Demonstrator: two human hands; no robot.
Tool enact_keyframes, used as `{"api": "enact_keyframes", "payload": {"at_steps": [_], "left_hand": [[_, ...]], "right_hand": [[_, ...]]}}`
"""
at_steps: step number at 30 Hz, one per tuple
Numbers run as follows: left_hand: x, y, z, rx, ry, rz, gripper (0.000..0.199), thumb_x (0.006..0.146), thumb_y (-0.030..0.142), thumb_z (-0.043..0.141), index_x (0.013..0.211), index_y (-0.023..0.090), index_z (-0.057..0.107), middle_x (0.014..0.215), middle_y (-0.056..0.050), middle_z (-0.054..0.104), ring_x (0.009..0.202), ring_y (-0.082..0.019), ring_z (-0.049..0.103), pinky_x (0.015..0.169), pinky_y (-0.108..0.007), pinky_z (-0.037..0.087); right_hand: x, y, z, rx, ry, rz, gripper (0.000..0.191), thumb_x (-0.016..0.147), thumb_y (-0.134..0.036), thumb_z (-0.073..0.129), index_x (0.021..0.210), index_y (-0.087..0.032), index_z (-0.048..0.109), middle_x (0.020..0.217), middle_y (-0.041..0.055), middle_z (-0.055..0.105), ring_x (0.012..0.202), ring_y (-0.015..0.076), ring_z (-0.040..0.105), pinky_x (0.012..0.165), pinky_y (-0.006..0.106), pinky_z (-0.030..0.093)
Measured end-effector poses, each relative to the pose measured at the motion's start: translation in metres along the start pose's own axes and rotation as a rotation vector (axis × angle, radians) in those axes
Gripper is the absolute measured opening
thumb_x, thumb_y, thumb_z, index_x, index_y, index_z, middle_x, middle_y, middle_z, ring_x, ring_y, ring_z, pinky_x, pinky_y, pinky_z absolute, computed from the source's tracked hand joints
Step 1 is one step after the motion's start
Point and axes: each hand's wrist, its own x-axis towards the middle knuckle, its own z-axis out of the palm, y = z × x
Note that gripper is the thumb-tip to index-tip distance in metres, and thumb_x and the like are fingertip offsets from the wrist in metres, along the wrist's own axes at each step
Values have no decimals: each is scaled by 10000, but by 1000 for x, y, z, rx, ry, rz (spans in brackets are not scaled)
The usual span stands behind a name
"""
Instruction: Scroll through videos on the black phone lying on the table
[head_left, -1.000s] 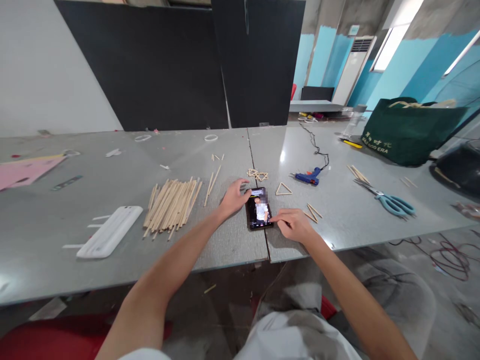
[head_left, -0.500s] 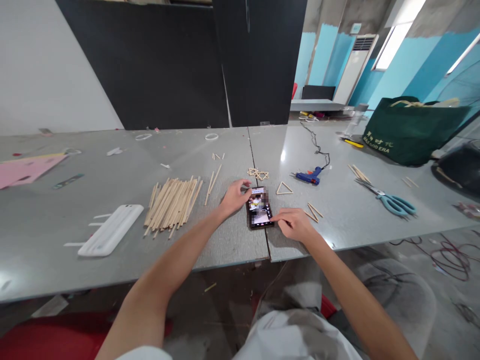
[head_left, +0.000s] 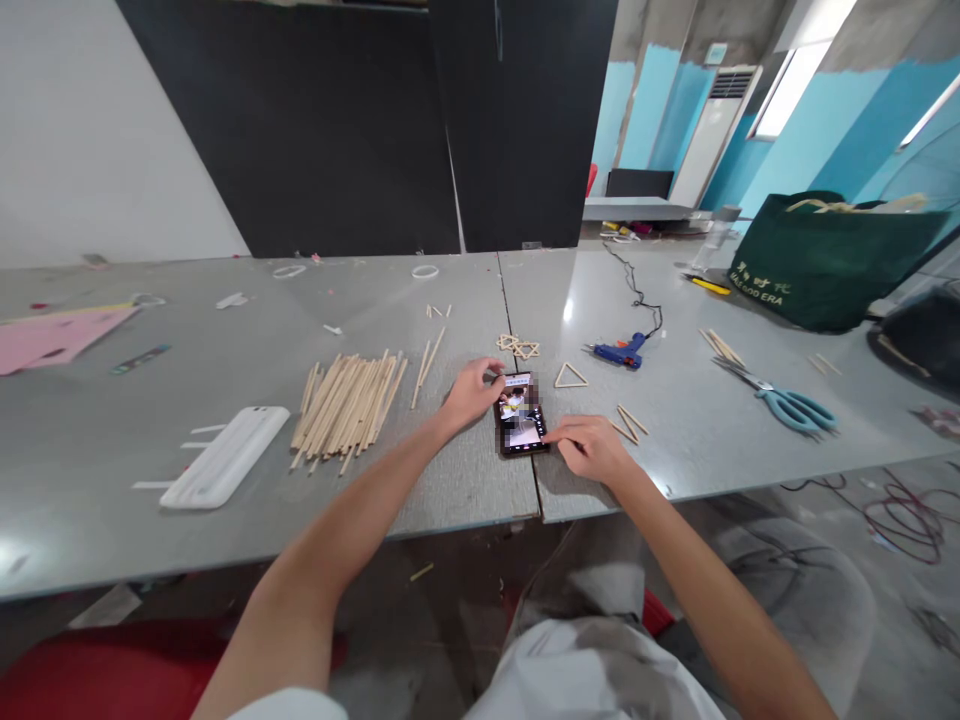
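A smartphone [head_left: 534, 437] with a lit screen, partly pixelated, lies flat on the table across the seam. At its upper left edge my left hand [head_left: 474, 392] is closed, thumb on the side and fingers bent around the corner. My right hand [head_left: 589, 447] holds nothing; its index finger stretches out to the phone's lower right edge, the other fingers curled under. Behind the phone are small stick stars [head_left: 525, 349] joined together. A stick triangle [head_left: 571, 376] lies to the right, and a few loose short sticks [head_left: 631, 424] rest beyond my right hand.
Left of my arm is a pile of wooden sticks [head_left: 349, 410], then a white plastic object [head_left: 225, 458]. To the right are a blue glue gun [head_left: 619, 351] with its cord, teal-handled scissors [head_left: 787, 405] and a green bag [head_left: 810, 262]. The table's front edge [head_left: 465, 530] is close.
The view has shifted very slightly. Both hands and the phone keep their places.
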Motion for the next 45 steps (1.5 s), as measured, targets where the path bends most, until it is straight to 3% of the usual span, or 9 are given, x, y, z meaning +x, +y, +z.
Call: {"api": "enact_keyframes", "payload": {"at_steps": [26,34,40,45], "left_hand": [[-2,6,-3,-1,-22,-24,219,905,155,612,1098,203,704,1174,-75,753,1085,-228,718,1002,-367,581],[-1,3,-2,1,-17,-5,213,896,145,625,1085,200,705,1179,-82,754,1136,-245,699,1051,-396,554],[-1,-1,0,0,-8,17,193,904,198,644,1089,201,698,1187,-95,746,1155,-263,690,1062,-424,540],[-2,-1,-1,-4,-27,71,282,860,334,776,1105,217,702,1183,-79,746,1171,-274,681,1112,-444,508]], "right_hand": [[-1,0,0,15,3,-4,369,893,-62,510,938,-208,846,755,25,737,646,148,638,618,262,435],[-1,2,1,13,-10,-1,356,889,-61,528,943,-215,844,773,29,749,656,151,644,633,260,452],[-1,1,1,13,-6,2,365,887,-58,519,943,-212,845,773,33,748,654,150,642,633,260,448],[-1,1,1,13,-7,10,369,892,-66,510,949,-213,844,757,29,738,645,146,637,621,258,437]]}}
